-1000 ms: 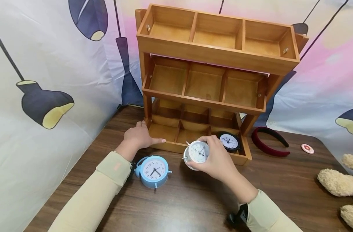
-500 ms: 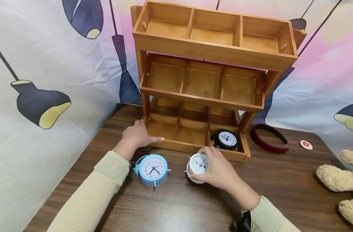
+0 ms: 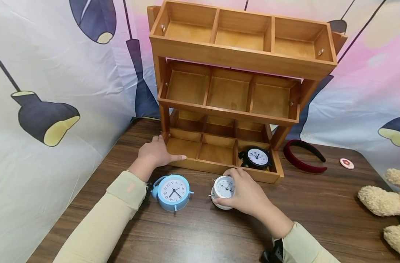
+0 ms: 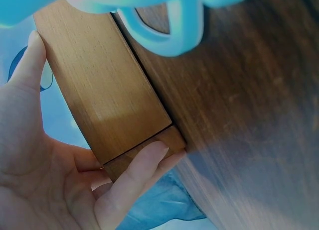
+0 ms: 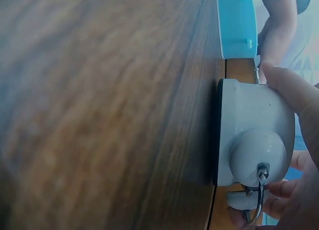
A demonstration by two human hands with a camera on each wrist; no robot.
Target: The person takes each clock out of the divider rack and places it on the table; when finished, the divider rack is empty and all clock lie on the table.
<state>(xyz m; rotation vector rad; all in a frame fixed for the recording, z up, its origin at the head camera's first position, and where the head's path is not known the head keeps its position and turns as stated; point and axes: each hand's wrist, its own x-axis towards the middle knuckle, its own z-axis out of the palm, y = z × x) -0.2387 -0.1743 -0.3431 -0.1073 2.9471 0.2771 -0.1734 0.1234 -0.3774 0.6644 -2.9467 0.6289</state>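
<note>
White clock (image 3: 221, 186): we see it face up on the table (image 3: 200, 235), lower middle of the head view.
Right hand (image 3: 248, 191): fingers grip the clock, hiding part of its right side.
Left hand (image 3: 153, 153): thumb and fingers clasp the lower left corner of the wooden shelf (image 3: 242, 59).
Bottom tier: front right compartment holds a black clock (image 3: 257, 157).
Blue clock (image 3: 172, 194): lower left; the left wrist view crops it.
Plush toy (image 3: 382, 201): right edge, cut off.

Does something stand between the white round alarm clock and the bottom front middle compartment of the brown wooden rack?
Yes, the low brown front wall of that compartment; nothing else visible blocks the white clock, which the right hand grips.
</note>
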